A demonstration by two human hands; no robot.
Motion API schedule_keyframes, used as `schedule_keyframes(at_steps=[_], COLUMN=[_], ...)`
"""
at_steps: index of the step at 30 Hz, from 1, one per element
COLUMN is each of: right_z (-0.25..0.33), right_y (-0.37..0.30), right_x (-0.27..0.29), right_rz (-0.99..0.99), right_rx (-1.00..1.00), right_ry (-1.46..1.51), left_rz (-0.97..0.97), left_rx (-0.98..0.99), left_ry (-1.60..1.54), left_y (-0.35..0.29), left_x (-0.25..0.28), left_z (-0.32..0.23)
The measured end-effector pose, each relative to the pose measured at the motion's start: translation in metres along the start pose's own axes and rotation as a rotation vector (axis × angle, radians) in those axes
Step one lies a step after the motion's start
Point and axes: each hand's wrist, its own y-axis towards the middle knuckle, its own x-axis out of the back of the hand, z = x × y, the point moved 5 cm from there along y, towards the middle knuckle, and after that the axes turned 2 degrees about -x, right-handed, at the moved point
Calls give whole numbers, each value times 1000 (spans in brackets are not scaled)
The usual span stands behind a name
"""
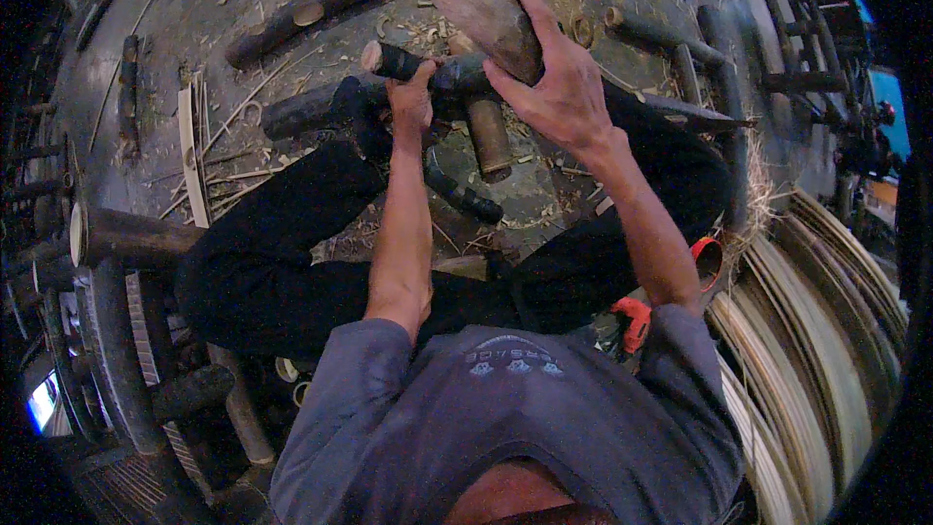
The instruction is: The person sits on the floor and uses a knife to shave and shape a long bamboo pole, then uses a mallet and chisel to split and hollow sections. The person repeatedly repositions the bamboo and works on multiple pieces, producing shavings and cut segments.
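Observation:
My right hand (pixel 559 83) is wrapped around the thick end of a worn wooden club (pixel 476 5), whose narrower end points to the far left. My left hand (pixel 412 102) is closed on a short dark pole (pixel 397 61) with a pale cut end. Just beyond and beneath my hands, a dark bamboo pole (pixel 301 112) lies crosswise between my legs. A brown bamboo stub (pixel 489 141) stands out from it toward me. Another dark curved piece (pixel 466 199) lies nearer my lap.
Shavings and thin strips (pixel 199 156) litter the floor. A thick bamboo length (pixel 301 19) lies beyond my hands. Dark bamboo frames (pixel 117 331) stand at left, another (pixel 680 49) at right. Coiled split strips (pixel 797 331) and an orange-handled tool (pixel 633 323) are by my right side.

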Motion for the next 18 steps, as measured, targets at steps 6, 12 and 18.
schedule_keyframes(at_steps=[6,12,18], right_z=[74,47,66], right_y=[62,61,90], right_x=[14,-62,-91], right_rz=[-42,128,474], right_rx=[291,621,481], right_ry=[174,-34,-307], left_rz=[-69,-107,-114], left_rx=[-207,-145,51], left_ry=[114,175,122], left_y=[-8,-1,1], left_x=[-4,11,13], left_z=[-9,13,20])
